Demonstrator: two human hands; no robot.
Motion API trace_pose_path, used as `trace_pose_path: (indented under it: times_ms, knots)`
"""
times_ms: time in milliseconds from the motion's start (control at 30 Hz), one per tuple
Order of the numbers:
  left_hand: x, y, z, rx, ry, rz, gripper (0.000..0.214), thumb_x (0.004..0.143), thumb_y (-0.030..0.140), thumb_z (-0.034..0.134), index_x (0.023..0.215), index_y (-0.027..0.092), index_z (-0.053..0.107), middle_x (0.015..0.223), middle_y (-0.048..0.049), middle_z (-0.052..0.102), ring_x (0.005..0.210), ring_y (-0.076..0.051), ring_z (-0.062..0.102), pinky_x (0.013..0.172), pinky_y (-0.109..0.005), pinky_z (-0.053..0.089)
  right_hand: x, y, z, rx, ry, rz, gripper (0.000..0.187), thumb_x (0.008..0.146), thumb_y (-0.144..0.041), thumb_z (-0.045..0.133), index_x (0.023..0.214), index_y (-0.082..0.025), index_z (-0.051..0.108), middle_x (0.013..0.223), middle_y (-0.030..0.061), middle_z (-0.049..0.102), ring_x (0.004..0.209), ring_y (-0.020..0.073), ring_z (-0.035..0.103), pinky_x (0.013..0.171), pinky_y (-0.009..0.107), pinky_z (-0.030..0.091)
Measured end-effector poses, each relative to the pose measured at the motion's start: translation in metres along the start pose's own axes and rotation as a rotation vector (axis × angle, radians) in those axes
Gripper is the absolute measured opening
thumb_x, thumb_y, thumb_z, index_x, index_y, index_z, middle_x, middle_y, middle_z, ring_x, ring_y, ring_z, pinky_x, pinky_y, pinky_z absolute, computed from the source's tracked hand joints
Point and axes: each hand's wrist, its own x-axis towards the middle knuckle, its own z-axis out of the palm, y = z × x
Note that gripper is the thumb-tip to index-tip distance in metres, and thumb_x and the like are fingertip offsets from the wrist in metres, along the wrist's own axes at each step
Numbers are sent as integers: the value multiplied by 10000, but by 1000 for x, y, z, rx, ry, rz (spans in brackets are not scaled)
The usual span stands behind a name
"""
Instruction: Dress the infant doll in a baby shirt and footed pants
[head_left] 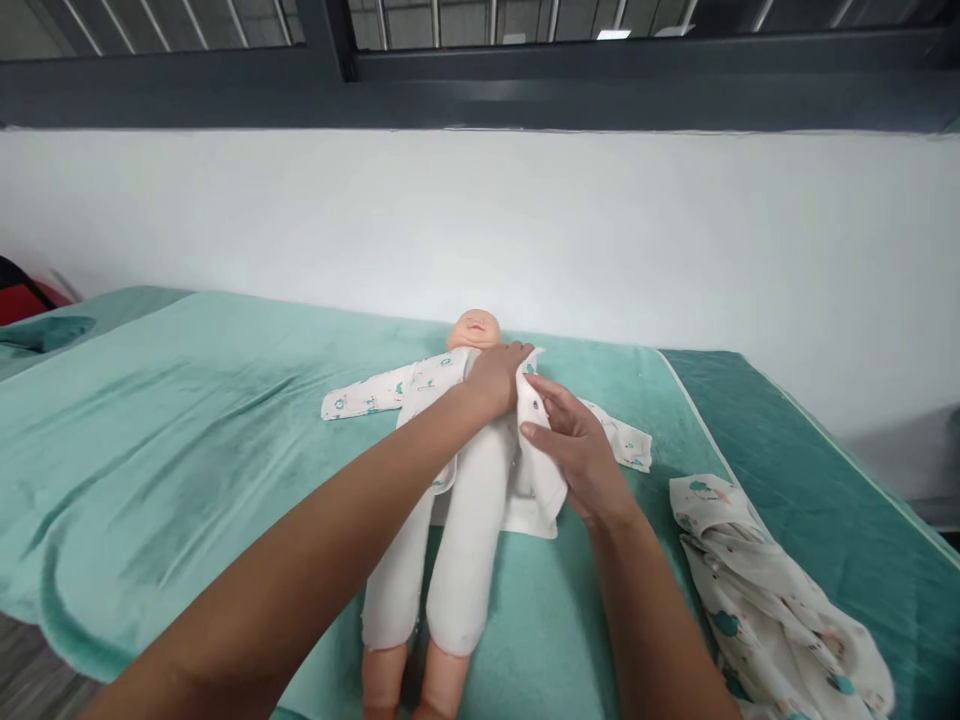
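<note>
A baby doll (466, 550) lies on its back, its head toward the wall and its white padded legs toward me. It wears a white printed baby shirt (435, 380), with both sleeves spread out sideways and the front parted. My left hand (499, 378) reaches across the doll's chest, its fingers closed at the upper edge of the shirt's right-hand front panel; the fingertips are partly hidden. Lower on that same panel, my right hand (574, 445) pinches the raised edge between thumb and fingers. Small dark dots, perhaps snaps, show along this edge.
Green plush blankets (225, 400) cover the surface beneath the doll. To the right lies a crumpled white printed garment or cloth (780, 600). A white wall (480, 220) stands behind, under a dark window frame (480, 95). A red and black object (22, 295) shows at far left.
</note>
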Motion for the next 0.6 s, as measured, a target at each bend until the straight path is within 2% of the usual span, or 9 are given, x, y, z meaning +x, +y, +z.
trace_pose_path:
  times_ms: [67,133,200,267,367,433,533,600]
  knots:
    - [-2,-13,-6,-129,22,49,422,878,284,521,1298,240,521,1298,-71,608,1063,-201,615,852,-290,481,-2,2,3,-91,-62,-16,530,760,-283,780,1265,-292,620,1356,33,613,1312,219,528,1064,356,460]
    - [-4,-24,-12,-243,52,119,375,881,223,465,1229,295,583,1280,-25,621,1080,-162,610,864,-249,478,-4,4,5,-149,-121,-32,577,780,-289,769,1327,-307,583,1338,36,611,1316,207,515,1061,351,459]
    - [-8,-32,-17,-322,113,172,312,855,167,447,1054,277,661,1216,-11,646,1090,-147,600,900,-240,467,-6,5,7,-177,-172,-41,625,802,-283,750,1384,-330,526,1301,35,612,1252,194,551,1004,338,491]
    - [-14,-38,-21,-421,222,173,194,807,151,497,876,225,663,1108,-29,672,1006,-157,613,877,-264,476,-9,4,9,-227,-207,-34,643,822,-276,726,1413,-343,480,1279,34,603,1160,182,588,940,330,516]
    - [-24,-48,-21,-540,375,41,52,787,189,558,782,208,606,942,-25,684,815,-155,602,754,-286,484,-13,2,17,-435,-215,-38,586,845,-272,696,1387,-331,480,1218,33,606,1042,183,602,883,351,526]
    - [-30,-53,-17,-573,428,-64,24,795,212,575,771,212,575,860,-6,670,753,-146,578,709,-282,463,-16,1,25,-646,-219,-119,492,846,-235,684,1311,-303,539,1170,36,616,1038,207,580,897,389,510]
    - [-38,-57,-11,-650,496,-184,46,838,253,559,815,214,553,832,0,651,763,-145,579,711,-281,447,-18,5,36,-903,-222,-318,275,856,-143,629,1109,-251,640,1120,55,633,1080,246,531,944,438,462]
    - [-42,-56,-9,-690,471,-208,126,866,343,564,900,221,566,895,-12,664,823,-158,605,736,-289,457,-19,8,41,-990,-232,-392,189,880,-116,584,1005,-237,657,1063,55,653,1048,249,530,918,439,453]
